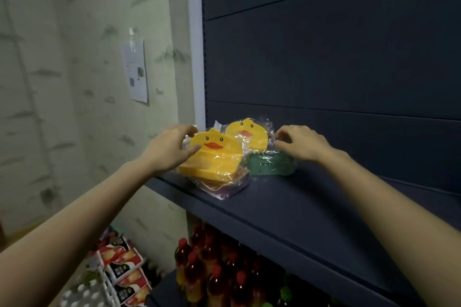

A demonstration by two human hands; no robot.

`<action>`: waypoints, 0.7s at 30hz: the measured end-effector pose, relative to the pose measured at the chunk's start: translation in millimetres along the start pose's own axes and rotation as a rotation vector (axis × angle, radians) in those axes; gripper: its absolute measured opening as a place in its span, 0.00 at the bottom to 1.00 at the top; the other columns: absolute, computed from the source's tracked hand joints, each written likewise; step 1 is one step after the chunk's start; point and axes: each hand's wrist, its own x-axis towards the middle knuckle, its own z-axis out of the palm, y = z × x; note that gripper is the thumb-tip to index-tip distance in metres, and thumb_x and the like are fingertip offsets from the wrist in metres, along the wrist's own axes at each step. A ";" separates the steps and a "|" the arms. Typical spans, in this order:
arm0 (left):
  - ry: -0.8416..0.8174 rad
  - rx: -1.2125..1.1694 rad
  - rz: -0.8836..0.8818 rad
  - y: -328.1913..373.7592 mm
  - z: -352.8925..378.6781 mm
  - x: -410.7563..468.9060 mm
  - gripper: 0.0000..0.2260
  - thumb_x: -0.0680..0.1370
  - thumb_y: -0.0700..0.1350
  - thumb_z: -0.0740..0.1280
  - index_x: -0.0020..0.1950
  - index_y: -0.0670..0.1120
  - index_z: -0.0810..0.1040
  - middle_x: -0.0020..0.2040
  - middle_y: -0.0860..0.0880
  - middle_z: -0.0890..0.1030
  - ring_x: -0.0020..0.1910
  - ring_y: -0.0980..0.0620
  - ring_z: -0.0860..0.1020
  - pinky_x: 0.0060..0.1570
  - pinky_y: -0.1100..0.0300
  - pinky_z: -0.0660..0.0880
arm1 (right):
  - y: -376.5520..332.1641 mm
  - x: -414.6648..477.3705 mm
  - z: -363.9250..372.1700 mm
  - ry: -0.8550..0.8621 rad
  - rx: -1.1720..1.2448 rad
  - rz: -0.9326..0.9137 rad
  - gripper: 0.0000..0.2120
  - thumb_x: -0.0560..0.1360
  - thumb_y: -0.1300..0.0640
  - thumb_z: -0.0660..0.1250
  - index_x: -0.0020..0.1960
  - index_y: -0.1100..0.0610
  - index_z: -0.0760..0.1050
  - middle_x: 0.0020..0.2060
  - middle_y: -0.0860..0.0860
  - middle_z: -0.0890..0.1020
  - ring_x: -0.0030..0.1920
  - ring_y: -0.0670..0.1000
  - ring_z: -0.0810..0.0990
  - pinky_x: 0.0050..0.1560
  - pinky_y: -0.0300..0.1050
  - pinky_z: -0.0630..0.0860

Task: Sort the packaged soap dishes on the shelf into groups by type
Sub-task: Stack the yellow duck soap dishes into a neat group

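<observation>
On the dark blue shelf point(294, 209), at its left end, lie soap dishes in clear wrap. A yellow duck-faced dish point(214, 157) sits at the front left on top of a purplish packaged dish point(224, 188). A second yellow duck dish point(249, 134) stands behind it, and a green dish point(272, 166) lies to the right. My left hand point(169, 149) grips the left side of the front duck dish with thumb and fingers. My right hand point(299, 143) pinches the clear wrap above the green dish, beside the rear duck dish.
The shelf's dark back panel point(324, 62) rises behind the dishes. Below the shelf stand several red-capped bottles point(212, 271). Packaged goods point(122, 271) are stacked at lower left. A paper notice point(136, 72) hangs on the patterned wall at left.
</observation>
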 end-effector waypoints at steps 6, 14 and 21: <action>-0.133 -0.065 0.029 -31.7 17.4 57.7 0.25 0.74 0.46 0.69 0.69 0.43 0.67 0.67 0.45 0.72 0.66 0.47 0.69 0.65 0.54 0.66 | 6.8 50.3 14.9 0.008 -0.010 -0.001 0.16 0.77 0.46 0.60 0.62 0.50 0.72 0.60 0.48 0.77 0.59 0.53 0.75 0.51 0.47 0.69; -0.462 -0.461 0.113 -53.6 27.0 98.0 0.17 0.63 0.57 0.71 0.44 0.47 0.82 0.40 0.54 0.85 0.41 0.55 0.83 0.37 0.67 0.78 | 22.5 87.4 24.9 -0.036 -0.043 0.043 0.15 0.77 0.48 0.62 0.62 0.50 0.72 0.61 0.49 0.77 0.61 0.53 0.75 0.56 0.51 0.72; -0.241 -0.561 0.195 -88.3 -14.6 128.1 0.30 0.54 0.69 0.72 0.43 0.48 0.84 0.42 0.49 0.86 0.39 0.55 0.83 0.38 0.66 0.80 | 7.7 123.9 46.8 0.018 0.022 0.092 0.21 0.78 0.55 0.62 0.70 0.55 0.65 0.67 0.52 0.71 0.65 0.54 0.71 0.62 0.52 0.70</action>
